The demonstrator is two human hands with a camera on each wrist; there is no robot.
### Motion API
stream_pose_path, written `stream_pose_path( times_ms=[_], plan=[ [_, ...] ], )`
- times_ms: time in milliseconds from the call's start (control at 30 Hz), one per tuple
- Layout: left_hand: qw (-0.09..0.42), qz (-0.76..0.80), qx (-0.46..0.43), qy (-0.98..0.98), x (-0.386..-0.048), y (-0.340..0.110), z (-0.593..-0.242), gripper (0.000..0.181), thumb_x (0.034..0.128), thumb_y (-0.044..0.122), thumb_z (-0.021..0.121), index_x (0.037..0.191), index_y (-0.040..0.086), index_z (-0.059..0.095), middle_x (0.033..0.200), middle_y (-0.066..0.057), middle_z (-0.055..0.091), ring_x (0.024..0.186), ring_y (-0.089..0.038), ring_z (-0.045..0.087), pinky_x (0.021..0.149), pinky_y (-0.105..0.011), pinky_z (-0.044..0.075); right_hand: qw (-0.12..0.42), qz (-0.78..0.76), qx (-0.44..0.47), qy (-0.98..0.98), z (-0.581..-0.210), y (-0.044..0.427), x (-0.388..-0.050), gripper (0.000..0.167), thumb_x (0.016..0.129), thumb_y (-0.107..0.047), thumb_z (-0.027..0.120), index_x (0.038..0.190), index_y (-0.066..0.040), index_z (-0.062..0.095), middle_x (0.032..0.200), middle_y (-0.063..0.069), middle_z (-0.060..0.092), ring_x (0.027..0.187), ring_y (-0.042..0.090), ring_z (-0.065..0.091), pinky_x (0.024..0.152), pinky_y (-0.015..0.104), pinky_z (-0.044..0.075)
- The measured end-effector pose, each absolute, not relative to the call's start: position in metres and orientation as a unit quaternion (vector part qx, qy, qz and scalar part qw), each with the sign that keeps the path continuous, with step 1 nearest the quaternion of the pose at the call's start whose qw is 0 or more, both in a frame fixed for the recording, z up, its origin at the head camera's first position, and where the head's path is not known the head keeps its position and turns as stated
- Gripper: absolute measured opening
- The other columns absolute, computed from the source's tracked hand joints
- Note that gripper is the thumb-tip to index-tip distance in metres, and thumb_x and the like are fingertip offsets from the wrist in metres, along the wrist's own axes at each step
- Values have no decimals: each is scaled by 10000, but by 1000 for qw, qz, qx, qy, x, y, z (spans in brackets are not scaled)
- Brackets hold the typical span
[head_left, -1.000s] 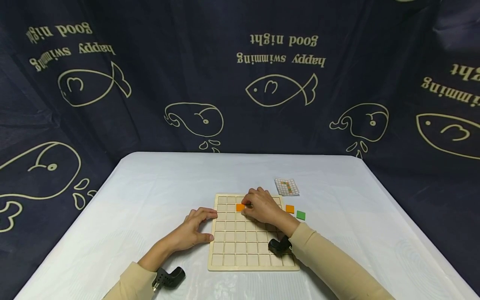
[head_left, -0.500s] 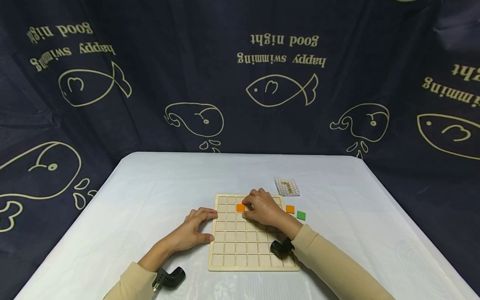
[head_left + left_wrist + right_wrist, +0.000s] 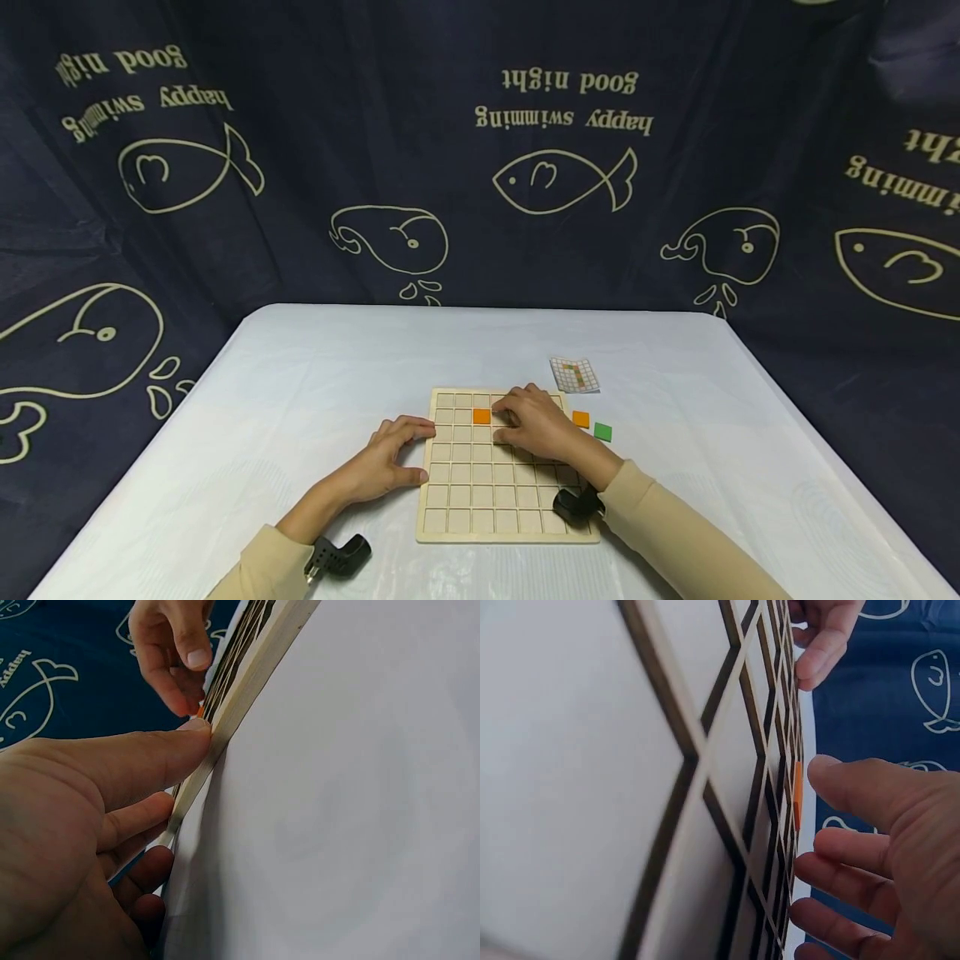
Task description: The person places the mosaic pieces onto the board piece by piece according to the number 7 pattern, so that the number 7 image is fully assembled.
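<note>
A wooden grid board (image 3: 461,497) lies flat on the table, with one orange tile (image 3: 482,416) in a cell of its second row from the far edge. The left hand (image 3: 380,463) rests its thumb and fingertips against the board's left edge (image 3: 259,680). Just right of that tile, the right hand (image 3: 537,423) hovers over the board, thumb and fingers apart. In the right wrist view the orange tile (image 3: 798,796) sits beyond the thumb, and nothing is between the fingers of the right hand (image 3: 900,847).
Right of the board lie another orange tile (image 3: 581,419) and a green tile (image 3: 602,432) on the white table (image 3: 360,358). Near the board's far right corner is a small stack of pattern cards (image 3: 575,375). A dark printed cloth (image 3: 465,167) hangs behind the table.
The right hand has moved off the orange tile, slightly right and toward the near side, with its thumb and fingers spread wider. The tile stays in its cell. The left hand has not moved.
</note>
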State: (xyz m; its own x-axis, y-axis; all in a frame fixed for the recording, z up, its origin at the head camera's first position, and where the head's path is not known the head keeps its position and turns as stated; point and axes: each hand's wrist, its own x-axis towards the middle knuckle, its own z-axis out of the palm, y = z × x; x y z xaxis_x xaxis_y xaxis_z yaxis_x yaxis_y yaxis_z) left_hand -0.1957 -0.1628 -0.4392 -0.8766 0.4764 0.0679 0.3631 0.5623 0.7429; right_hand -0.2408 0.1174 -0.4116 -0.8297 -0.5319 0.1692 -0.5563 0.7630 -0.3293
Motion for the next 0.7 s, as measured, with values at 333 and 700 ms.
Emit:
stream_pose_path(
  times_ms=[333,700],
  plan=[
    [70,401,239,881,-195,-163,-439,590,785,246,746,1319,135,521,1437,30,414,1203,-162,344,993,-409,296,36,206,283,-936,-406,135,-226,403,808,-302,734,1155,-111,657,1135,22,645,879,144,450,785,353,363],
    [72,402,239,881,-195,-163,-439,590,786,248,745,1318,133,519,1434,45,413,1196,-160,342,988,-393,296,49,232,256,-937,-404,158,-213,400,819,-264,724,1170,-90,645,1198,66,619,1069,264,514,939,517,368]
  ],
)
